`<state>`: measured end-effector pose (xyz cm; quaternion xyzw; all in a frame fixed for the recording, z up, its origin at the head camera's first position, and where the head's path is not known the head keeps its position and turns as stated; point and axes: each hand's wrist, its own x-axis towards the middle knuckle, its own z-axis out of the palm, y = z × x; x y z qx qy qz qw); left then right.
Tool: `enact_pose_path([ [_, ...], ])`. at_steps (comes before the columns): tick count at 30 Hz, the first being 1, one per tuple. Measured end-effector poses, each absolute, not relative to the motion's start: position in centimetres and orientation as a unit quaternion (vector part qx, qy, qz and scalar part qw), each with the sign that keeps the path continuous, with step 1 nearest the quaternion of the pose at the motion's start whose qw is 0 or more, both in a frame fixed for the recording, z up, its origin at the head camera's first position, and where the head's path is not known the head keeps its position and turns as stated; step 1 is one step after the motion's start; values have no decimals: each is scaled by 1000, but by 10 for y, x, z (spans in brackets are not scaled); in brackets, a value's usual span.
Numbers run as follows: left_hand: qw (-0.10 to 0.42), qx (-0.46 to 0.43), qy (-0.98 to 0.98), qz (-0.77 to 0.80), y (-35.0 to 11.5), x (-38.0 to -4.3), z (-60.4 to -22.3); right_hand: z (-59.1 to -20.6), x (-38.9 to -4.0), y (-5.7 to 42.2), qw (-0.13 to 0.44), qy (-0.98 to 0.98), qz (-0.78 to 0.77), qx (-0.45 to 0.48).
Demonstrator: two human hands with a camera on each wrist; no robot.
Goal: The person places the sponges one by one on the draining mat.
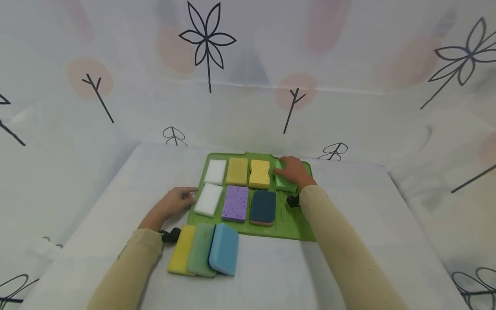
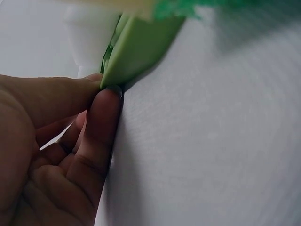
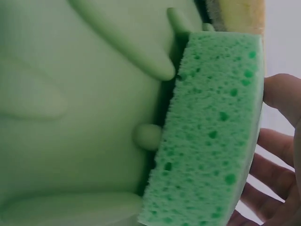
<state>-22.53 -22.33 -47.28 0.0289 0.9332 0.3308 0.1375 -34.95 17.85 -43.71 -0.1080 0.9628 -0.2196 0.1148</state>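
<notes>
A green ridged mat [image 1: 294, 230] with a raised rim lies on the table. My left hand [image 1: 176, 202] is at its left edge. In the left wrist view, the thumb [image 2: 61, 96] and a finger pinch the mat's edge [image 2: 141, 52]. My right hand [image 1: 296, 171] reaches over a green sponge [image 1: 284, 185] at the mat's far right. The right wrist view shows the porous side of that sponge [image 3: 207, 127] standing on the ridges, fingers [image 3: 273, 176] spread along its upper edge; their tips are hidden.
On the mat lie two white sponges [image 1: 215, 172], two yellow ones [image 1: 237, 171], a purple sponge [image 1: 235, 203] and a dark blue one [image 1: 263, 206]. Yellow [image 1: 181, 252], green [image 1: 201, 249] and blue [image 1: 224, 249] sponges overlap in front of the mat. Patterned cloth [image 1: 248, 107] rises behind.
</notes>
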Motion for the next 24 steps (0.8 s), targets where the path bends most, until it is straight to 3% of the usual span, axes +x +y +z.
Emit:
enact_pose_path([
  [13,133,29,934,330,-222,-226,-474,-455,-350,184,77,968,-209,-119],
  [24,134,36,936,324,-221,-225,-470,-443,-335,189,46,976,-172,-127],
])
